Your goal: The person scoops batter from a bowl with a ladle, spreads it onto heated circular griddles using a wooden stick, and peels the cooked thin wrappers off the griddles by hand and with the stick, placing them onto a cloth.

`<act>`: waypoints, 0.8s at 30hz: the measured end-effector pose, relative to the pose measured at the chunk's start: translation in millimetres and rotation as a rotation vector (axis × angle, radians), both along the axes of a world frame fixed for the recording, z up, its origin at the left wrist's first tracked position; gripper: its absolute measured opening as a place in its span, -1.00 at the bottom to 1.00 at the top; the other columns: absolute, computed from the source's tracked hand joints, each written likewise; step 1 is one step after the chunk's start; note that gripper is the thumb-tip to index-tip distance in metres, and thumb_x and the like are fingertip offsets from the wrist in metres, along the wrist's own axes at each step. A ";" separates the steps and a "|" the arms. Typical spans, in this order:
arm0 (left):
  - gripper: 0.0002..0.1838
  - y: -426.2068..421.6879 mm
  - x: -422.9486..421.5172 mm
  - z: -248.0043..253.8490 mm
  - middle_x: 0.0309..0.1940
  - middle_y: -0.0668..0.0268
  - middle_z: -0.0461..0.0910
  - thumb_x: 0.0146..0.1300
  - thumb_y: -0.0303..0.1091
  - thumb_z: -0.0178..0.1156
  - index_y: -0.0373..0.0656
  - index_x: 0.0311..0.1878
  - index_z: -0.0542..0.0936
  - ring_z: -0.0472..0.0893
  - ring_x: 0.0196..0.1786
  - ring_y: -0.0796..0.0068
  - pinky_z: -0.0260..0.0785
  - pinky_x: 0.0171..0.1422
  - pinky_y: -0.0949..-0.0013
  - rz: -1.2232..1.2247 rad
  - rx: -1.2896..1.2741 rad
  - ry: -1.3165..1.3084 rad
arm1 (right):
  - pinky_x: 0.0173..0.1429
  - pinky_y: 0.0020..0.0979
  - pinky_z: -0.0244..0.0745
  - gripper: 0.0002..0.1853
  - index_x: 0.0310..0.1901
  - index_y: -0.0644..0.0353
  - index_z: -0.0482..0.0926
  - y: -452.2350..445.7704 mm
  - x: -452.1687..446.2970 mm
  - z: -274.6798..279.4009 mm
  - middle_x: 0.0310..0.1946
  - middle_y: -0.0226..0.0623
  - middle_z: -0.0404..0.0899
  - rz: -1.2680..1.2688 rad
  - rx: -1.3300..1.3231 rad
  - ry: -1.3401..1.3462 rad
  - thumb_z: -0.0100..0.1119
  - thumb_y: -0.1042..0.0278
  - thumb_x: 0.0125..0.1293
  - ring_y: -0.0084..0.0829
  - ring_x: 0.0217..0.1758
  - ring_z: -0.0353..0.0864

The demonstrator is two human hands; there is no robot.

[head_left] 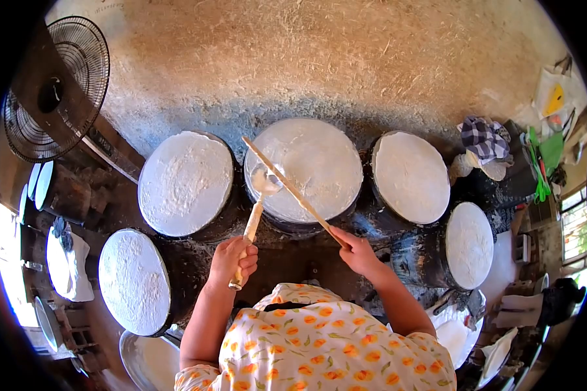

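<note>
My left hand (233, 259) is closed round the pale handle of a scoop (265, 183), whose whitish head lies over the left part of the middle round drum top (313, 166). My right hand (357, 252) grips the lower end of a long wooden stick (293, 191). The stick slants up and left across that same top, its upper part passing close to the scoop's head; whether they touch I cannot tell. A white, pasty layer covers the middle top, with rougher patches on it.
White-coated drum tops stand at the left (186, 184), lower left (135, 282), right (411, 177) and far right (469, 246). A fan (57, 90) is at the upper left, a basin (151, 358) at the lower left. Checked cloth (485, 138) hangs near green items (552, 153).
</note>
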State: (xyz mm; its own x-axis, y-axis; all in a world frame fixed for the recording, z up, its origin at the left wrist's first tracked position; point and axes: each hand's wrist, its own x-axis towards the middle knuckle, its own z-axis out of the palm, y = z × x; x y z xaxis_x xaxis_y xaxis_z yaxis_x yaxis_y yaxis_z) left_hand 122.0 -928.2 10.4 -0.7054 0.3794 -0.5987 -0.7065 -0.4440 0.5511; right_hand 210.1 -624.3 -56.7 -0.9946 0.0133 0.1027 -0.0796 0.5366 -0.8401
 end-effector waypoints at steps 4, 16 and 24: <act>-0.65 -21.7 -2.7 11.7 -0.55 0.41 0.28 0.38 -0.40 -0.12 -0.46 0.12 0.35 0.22 -0.68 0.74 0.14 -0.71 0.63 -0.006 0.707 -0.207 | -0.29 -0.14 0.49 -0.37 0.22 -0.11 0.45 14.5 -29.4 -2.5 -0.28 -0.05 0.61 -0.255 0.625 0.060 0.12 0.61 0.07 -0.05 -0.36 0.59; -0.54 -87.4 53.7 67.6 -0.51 0.33 0.31 0.39 -0.43 -0.12 -0.53 0.27 0.18 0.23 -0.79 0.77 0.06 -0.85 0.64 0.370 0.233 0.452 | -0.24 -0.14 0.54 -0.29 0.37 -0.36 0.19 25.2 -106.5 -39.4 -0.40 -0.05 0.57 -0.122 0.917 -0.203 0.01 0.50 0.19 -0.08 -0.34 0.64; -0.41 -218.6 151.5 75.5 -0.46 0.21 0.33 0.36 -0.43 -0.10 -0.46 0.38 0.00 0.30 -0.81 0.61 0.12 -0.90 0.49 0.896 0.114 0.724 | 0.48 -0.35 0.03 -0.31 0.30 0.07 0.34 33.8 -103.7 -64.5 0.21 0.11 0.38 0.028 0.462 0.181 0.05 0.64 0.04 -0.15 0.38 0.28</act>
